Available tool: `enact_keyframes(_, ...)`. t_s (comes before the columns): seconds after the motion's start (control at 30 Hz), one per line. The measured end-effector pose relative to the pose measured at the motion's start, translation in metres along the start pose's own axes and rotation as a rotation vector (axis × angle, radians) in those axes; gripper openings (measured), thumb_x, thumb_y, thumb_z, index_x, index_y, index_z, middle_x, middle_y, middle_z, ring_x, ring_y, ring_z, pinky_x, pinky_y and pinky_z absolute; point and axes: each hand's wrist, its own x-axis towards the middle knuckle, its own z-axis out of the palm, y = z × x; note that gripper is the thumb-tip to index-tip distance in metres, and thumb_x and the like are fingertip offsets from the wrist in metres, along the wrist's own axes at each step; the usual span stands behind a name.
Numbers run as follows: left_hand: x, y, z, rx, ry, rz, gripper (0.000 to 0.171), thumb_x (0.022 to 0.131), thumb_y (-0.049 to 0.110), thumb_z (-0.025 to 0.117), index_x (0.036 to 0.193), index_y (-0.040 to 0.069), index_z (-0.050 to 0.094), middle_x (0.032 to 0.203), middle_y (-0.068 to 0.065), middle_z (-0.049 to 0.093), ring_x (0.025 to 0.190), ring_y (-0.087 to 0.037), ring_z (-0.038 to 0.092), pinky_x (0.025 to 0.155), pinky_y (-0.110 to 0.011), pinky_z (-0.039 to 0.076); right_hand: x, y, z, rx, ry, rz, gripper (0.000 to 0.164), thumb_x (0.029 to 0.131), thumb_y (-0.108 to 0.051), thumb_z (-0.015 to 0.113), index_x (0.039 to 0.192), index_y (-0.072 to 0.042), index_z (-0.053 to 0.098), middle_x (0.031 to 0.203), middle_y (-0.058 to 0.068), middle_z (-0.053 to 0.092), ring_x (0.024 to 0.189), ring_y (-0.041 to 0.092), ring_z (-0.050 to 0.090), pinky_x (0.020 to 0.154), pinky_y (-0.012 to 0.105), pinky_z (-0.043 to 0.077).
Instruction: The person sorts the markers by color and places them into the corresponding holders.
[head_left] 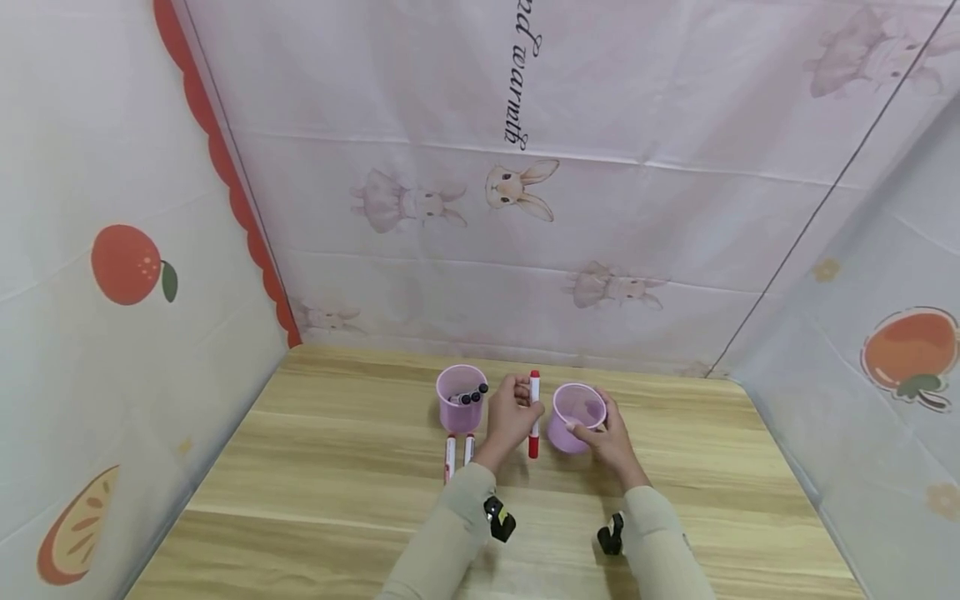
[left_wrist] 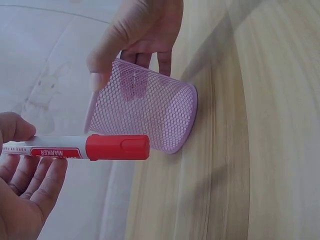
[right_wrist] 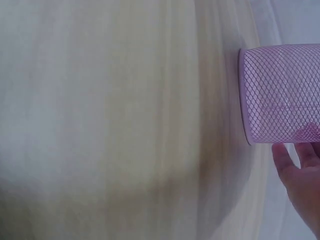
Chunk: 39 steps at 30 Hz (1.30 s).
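My left hand [head_left: 512,417] pinches a red-capped white marker [head_left: 534,414] between thumb and fingers, held upright above the table. In the left wrist view the marker [left_wrist: 65,147] shows a red cap and the printed word MARKER. Just to its right, my right hand [head_left: 613,437] grips a pink mesh pen cup [head_left: 570,435], thumb at the rim and fingers round the far side. The cup is tilted slightly, and nothing shows inside it. In the right wrist view, fingers [right_wrist: 284,159] touch the side of the mesh cup [right_wrist: 282,95].
A second pink mesh cup [head_left: 461,417] stands left of my left hand, with several black-capped markers [head_left: 471,397] leaning in it. Two red-capped markers [head_left: 450,458] lie in front of it on the wooden table [head_left: 315,467]. Printed cloth [head_left: 465,275] walls the back and sides.
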Motion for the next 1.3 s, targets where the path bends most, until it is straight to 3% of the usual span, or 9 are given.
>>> enact_keyframes(0.3, 0.003, 0.005, 0.003, -0.102, 0.091, 0.125, 0.032, 0.071, -0.004, 0.066, 0.1, 0.003, 0.055, 0.08, -0.003, 0.061, 0.073, -0.014, 0.059, 0.064, -0.023, 0.053, 0.013, 0.019, -0.004, -0.077, 0.044, -0.041, 0.085, 0.071, -0.003, 0.078, 0.141, 0.001, 0.03, 0.132, 0.029, 0.041, 0.119, 0.043, 0.042, 0.098, 0.051, 0.036)
enact_keyframes(0.57, 0.007, 0.011, 0.007, -0.208, 0.175, 0.219, 0.025, 0.072, -0.006, 0.065, 0.093, 0.002, 0.054, 0.082, -0.006, 0.061, 0.074, -0.017, 0.062, 0.065, -0.024, 0.054, 0.005, -0.003, -0.003, -0.028, 0.028, -0.043, 0.08, 0.069, 0.003, 0.077, 0.137, 0.009, 0.034, 0.127, 0.036, 0.043, 0.115, 0.049, 0.042, 0.096, 0.056, 0.034)
enact_keyframes(0.8, 0.007, 0.019, 0.007, -0.219, 0.183, 0.222, 0.025, 0.071, -0.009, 0.065, 0.092, -0.001, 0.054, 0.083, -0.009, 0.061, 0.076, -0.021, 0.064, 0.067, -0.025, 0.054, 0.001, -0.008, -0.001, -0.005, 0.018, -0.048, 0.078, 0.07, 0.006, 0.075, 0.136, 0.01, 0.033, 0.126, 0.037, 0.042, 0.116, 0.051, 0.04, 0.098, 0.056, 0.033)
enact_keyframes(0.9, 0.0, 0.038, 0.0, -0.219, 0.185, 0.243, 0.023, 0.072, -0.012, 0.063, 0.091, -0.006, 0.053, 0.083, -0.015, 0.06, 0.076, -0.026, 0.064, 0.067, -0.027, 0.054, 0.002, -0.003, -0.001, 0.0, 0.022, -0.049, 0.078, 0.07, 0.006, 0.075, 0.136, 0.009, 0.034, 0.126, 0.037, 0.042, 0.116, 0.05, 0.04, 0.098, 0.055, 0.033)
enact_keyframes(1.0, -0.003, 0.046, -0.002, -0.244, 0.176, 0.274, 0.022, 0.072, -0.014, 0.061, 0.091, -0.008, 0.052, 0.083, -0.017, 0.06, 0.076, -0.028, 0.064, 0.067, -0.028, 0.055, 0.007, 0.01, -0.003, -0.007, 0.036, -0.05, 0.079, 0.07, 0.004, 0.077, 0.136, 0.006, 0.035, 0.126, 0.034, 0.044, 0.116, 0.047, 0.043, 0.098, 0.053, 0.035)
enact_keyframes(1.13, 0.002, 0.03, 0.009, -0.302, 0.138, 0.275, 0.023, 0.073, -0.014, 0.062, 0.092, -0.007, 0.051, 0.085, -0.016, 0.062, 0.077, -0.028, 0.064, 0.069, -0.028, 0.055, 0.012, 0.027, -0.005, -0.023, 0.059, -0.054, 0.079, 0.07, 0.002, 0.078, 0.137, 0.003, 0.036, 0.126, 0.029, 0.047, 0.115, 0.042, 0.046, 0.097, 0.05, 0.037)
enact_keyframes(1.3, 0.002, 0.017, 0.017, -0.309, 0.108, 0.252, 0.025, 0.073, -0.011, 0.065, 0.093, -0.003, 0.053, 0.087, -0.012, 0.062, 0.078, -0.023, 0.064, 0.07, -0.026, 0.054, 0.013, 0.029, -0.005, -0.036, 0.06, -0.065, 0.08, 0.07, 0.001, 0.078, 0.138, 0.002, 0.035, 0.127, 0.028, 0.047, 0.115, 0.042, 0.046, 0.097, 0.05, 0.037)
